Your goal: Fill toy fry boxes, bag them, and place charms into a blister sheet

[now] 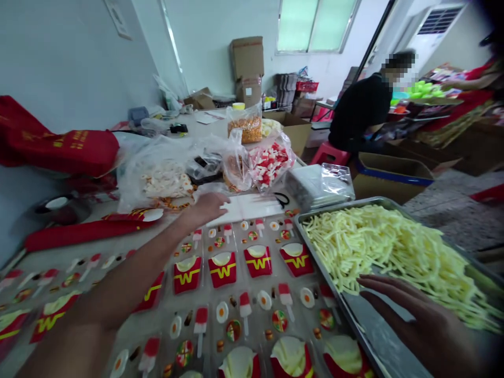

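Observation:
My left hand (pixel 210 206) reaches across the table beside a white sheet (pixel 252 207). Its fingers look apart and somewhat blurred, and I see nothing held in them. My right hand (pixel 421 315) hovers over the near side of a metal tray (pixel 354 315), fingers spread and holding nothing. Pale yellow toy French fries (pixel 378 241) are heaped in that tray. Rows of clear plastic packs cover the table, with red fry boxes (pixel 222 270) marked with a yellow W, popsicles (pixel 244 304), fried eggs (pixel 222 312) and round pizza-like pieces (pixel 233 331). Some near boxes hold fries.
Bags of small pieces, one red and white (pixel 270 163), stand behind the packs. A stack of clear packaging (pixel 321 184) lies by the tray. A red bag (pixel 59 144) is at left. A person (pixel 360 113) sits beyond an open carton (pixel 388 173); another person works far right.

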The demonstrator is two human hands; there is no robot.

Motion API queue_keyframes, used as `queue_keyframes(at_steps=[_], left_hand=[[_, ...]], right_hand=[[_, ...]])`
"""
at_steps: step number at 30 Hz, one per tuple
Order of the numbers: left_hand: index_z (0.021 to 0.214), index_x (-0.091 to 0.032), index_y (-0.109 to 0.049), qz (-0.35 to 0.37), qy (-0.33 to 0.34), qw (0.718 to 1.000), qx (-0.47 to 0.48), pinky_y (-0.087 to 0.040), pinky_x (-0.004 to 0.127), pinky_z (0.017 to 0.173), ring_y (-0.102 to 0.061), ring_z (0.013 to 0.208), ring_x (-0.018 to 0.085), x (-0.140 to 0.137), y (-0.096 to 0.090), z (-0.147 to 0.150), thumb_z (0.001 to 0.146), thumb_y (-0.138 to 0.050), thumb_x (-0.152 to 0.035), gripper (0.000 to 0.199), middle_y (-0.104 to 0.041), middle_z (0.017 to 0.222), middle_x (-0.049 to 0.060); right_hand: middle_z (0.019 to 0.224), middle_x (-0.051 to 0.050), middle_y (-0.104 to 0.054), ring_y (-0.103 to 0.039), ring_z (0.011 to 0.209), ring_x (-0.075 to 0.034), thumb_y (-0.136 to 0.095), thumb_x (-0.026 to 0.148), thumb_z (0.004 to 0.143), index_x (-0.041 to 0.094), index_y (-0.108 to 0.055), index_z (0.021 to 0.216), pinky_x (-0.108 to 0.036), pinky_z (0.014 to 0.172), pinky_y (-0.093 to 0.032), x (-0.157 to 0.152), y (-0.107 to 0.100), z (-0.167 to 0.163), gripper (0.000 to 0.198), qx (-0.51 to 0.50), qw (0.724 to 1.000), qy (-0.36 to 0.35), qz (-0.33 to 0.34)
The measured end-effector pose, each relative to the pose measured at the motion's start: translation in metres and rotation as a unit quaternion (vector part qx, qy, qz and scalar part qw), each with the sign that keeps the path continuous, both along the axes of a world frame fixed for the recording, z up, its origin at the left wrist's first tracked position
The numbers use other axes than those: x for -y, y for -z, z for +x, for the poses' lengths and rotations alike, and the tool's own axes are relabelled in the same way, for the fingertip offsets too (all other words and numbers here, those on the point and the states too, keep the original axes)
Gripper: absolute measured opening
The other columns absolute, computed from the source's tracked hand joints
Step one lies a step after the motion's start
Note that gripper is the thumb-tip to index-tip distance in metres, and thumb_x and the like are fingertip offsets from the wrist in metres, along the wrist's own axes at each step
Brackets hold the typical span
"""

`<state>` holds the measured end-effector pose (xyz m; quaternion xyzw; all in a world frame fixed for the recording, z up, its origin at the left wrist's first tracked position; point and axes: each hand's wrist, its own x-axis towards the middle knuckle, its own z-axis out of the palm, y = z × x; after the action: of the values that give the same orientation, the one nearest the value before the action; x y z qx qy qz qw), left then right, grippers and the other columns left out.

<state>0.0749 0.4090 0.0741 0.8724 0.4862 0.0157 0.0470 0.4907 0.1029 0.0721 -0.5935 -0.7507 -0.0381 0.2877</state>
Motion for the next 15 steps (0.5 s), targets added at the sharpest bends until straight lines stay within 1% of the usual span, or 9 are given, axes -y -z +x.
queue_keyframes(at_steps=[2, 3, 5, 8, 10, 12, 15], left_hand=[[0.117, -0.022, -0.068, -0.036, 0.027, 0.999, -0.026, -0.047, 0.032, 0.093, -0.061, 0.114, 0.027, -0.018, 0.005, 0.055, 0.079, -0.067, -0.046, 0.045, -0.069, 0.121, 0.007], [0.117, -0.021, -0.068, -0.044, 0.028, 0.998, -0.031, -0.047, 0.032, 0.091, -0.062, 0.112, 0.028, -0.028, 0.009, 0.075, 0.076, -0.07, -0.049, 0.049, -0.07, 0.12, 0.008], [0.122, -0.018, -0.064, -0.062, 0.022, 0.997, -0.042, -0.048, 0.033, 0.089, -0.062, 0.109, 0.03, -0.047, 0.018, 0.1, 0.07, -0.074, -0.054, 0.065, -0.069, 0.121, 0.011], [0.134, -0.017, -0.055, -0.088, 0.011, 0.994, -0.066, -0.048, 0.034, 0.09, -0.061, 0.109, 0.032, -0.072, 0.033, 0.11, 0.058, -0.082, -0.058, 0.091, -0.065, 0.128, 0.014], [0.138, -0.018, -0.051, -0.094, 0.009, 0.992, -0.085, -0.046, 0.033, 0.093, -0.059, 0.113, 0.031, -0.084, 0.039, 0.11, 0.052, -0.086, -0.056, 0.1, -0.061, 0.134, 0.014], [0.134, -0.02, -0.055, -0.111, 0.009, 0.988, -0.105, -0.045, 0.031, 0.093, -0.059, 0.112, 0.029, -0.09, 0.04, 0.109, 0.051, -0.087, -0.052, 0.095, -0.063, 0.132, 0.011], [0.121, -0.022, -0.064, -0.151, 0.006, 0.98, -0.131, -0.046, 0.029, 0.089, -0.062, 0.102, 0.026, -0.092, 0.037, 0.113, 0.053, -0.087, -0.048, 0.076, -0.071, 0.117, 0.006]], right_hand=[[0.107, -0.004, -0.074, -0.072, 0.094, -0.023, -0.058, 0.039, 0.095, 0.03, -0.074, 0.108, -0.034, 0.078, -0.06, 0.003, -0.002, 0.0, 0.023, 0.02, 0.999, -0.024, -0.022], [0.109, -0.004, -0.073, -0.071, 0.097, -0.023, -0.06, 0.038, 0.094, 0.03, -0.073, 0.111, -0.034, 0.079, -0.06, 0.007, -0.001, 0.004, 0.023, 0.025, 0.998, -0.034, -0.037], [0.111, -0.003, -0.073, -0.069, 0.1, -0.022, -0.061, 0.038, 0.094, 0.03, -0.072, 0.113, -0.033, 0.082, -0.059, 0.022, 0.006, 0.017, 0.024, 0.021, 0.997, -0.04, -0.066], [0.111, -0.003, -0.072, -0.07, 0.098, -0.023, -0.059, 0.041, 0.095, 0.03, -0.072, 0.111, -0.034, 0.081, -0.058, 0.05, 0.016, 0.036, 0.024, -0.004, 0.996, 0.004, -0.091], [0.109, -0.004, -0.073, -0.071, 0.094, -0.023, -0.058, 0.045, 0.095, 0.029, -0.072, 0.11, -0.034, 0.078, -0.059, 0.064, 0.018, 0.041, 0.026, -0.018, 0.995, 0.036, -0.091], [0.108, -0.004, -0.073, -0.072, 0.091, -0.023, -0.057, 0.046, 0.095, 0.028, -0.072, 0.111, -0.032, 0.075, -0.059, 0.071, 0.019, 0.04, 0.028, -0.035, 0.994, 0.048, -0.095], [0.108, -0.005, -0.073, -0.071, 0.094, -0.023, -0.057, 0.044, 0.095, 0.027, -0.072, 0.112, -0.032, 0.078, -0.059, 0.068, 0.021, 0.032, 0.028, -0.055, 0.992, 0.045, -0.106]])
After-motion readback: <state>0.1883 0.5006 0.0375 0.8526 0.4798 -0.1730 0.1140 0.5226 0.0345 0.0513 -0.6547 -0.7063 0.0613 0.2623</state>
